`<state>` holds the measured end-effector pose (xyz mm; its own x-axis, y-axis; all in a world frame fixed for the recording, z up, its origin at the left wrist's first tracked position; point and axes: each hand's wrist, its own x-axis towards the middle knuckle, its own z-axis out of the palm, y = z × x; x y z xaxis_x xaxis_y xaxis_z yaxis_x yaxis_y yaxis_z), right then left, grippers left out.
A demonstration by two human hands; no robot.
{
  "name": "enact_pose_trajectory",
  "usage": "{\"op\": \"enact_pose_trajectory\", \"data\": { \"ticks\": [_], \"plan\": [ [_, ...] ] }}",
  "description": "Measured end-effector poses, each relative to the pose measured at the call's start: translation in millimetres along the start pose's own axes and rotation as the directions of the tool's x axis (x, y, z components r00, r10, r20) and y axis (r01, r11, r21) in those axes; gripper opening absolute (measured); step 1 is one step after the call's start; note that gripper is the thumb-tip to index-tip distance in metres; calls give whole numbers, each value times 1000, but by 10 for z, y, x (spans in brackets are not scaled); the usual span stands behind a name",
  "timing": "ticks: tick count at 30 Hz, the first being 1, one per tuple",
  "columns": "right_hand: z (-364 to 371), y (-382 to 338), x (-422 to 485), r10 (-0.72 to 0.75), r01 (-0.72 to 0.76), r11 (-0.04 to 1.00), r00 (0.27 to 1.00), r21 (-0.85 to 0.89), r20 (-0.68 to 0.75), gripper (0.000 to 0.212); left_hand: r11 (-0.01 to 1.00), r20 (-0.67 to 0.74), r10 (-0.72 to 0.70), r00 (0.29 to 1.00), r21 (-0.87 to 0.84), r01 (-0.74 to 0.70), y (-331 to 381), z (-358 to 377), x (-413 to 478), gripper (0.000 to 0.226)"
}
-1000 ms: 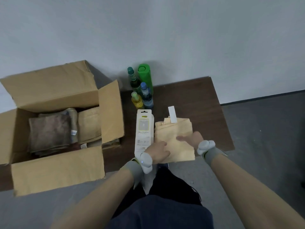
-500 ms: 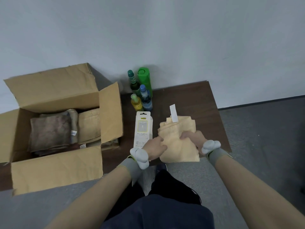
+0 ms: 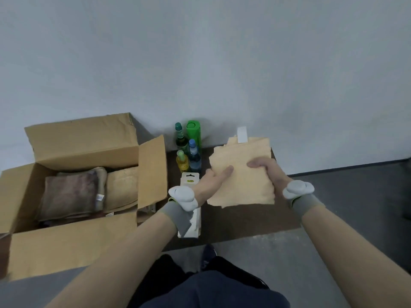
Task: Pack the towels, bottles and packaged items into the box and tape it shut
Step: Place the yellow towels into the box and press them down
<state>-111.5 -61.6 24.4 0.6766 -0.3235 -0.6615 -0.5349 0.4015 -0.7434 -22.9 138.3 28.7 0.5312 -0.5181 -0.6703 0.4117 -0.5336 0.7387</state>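
Gripping a folded tan towel [image 3: 242, 190] by both side edges, fingers [image 3: 225, 171] of left hand [image 3: 210, 185] and right hand [image 3: 270, 172] curled round it, held above the surface [image 3: 244, 218]; seemingly mid towel-packing; next needing a carry left over the flap [image 3: 153, 172] into the open box [image 3: 73, 241].

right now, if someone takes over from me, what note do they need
Hands: left hand and right hand both grip the folded yellow towel, held up over the table.
Done: brown towel and tan towel lie in the open box.
To do: this towel, the four bottles standing by the wall, the white package on the table beside the box, then taping. No tape in view.
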Motion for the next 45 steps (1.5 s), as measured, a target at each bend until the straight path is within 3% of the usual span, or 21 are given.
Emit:
{"op": "enact_pose_trajectory", "data": {
  "ticks": [5,8,14,18,20,23,28,31,34,41,45],
  "plan": [
    [331,-495,-105,-121,115,992,984,58,129,46,952,-75,1,997,-306,-24,382,-234,-87,90],
    [617,-714,-165,-168,150,983,965,102,204,26,907,-44,17,999,-420,-34,475,-450,-209,82],
    [1422,-804,-186,-163,114,980,932,163,325,37,814,-139,44,989,-570,-116,297,-1032,-514,91],
    [1934,-738,-139,-128,82,986,928,143,351,46,739,-304,33,952,-634,-228,114,-1389,-672,90],
    [2193,-687,-106,-104,73,993,926,98,363,48,739,-401,-8,916,-620,-264,-2,-1639,-737,94],
    [2473,-620,-53,-70,68,998,931,17,359,57,755,-536,-12,844,-559,-344,-168,-1968,-781,82],
    [3108,-360,33,-36,80,984,963,-157,265,69,804,-665,23,746,-432,-409,-553,-2610,-874,83],
    [3531,-176,62,-33,90,973,966,-213,255,57,859,-707,51,705,-328,-392,-829,-2996,-923,79],
    [4010,33,143,-28,85,971,969,-225,245,53,890,-709,64,702,-277,-361,-1096,-3463,-947,80],
    [4734,514,273,-47,89,957,987,-277,155,73,949,-709,73,702,-167,-268,-1522,-4133,-954,62],
    [4921,699,324,-49,86,949,991,-303,127,54,991,-669,72,740,-37,-130,-1606,-4229,-956,52]
  ]
}}
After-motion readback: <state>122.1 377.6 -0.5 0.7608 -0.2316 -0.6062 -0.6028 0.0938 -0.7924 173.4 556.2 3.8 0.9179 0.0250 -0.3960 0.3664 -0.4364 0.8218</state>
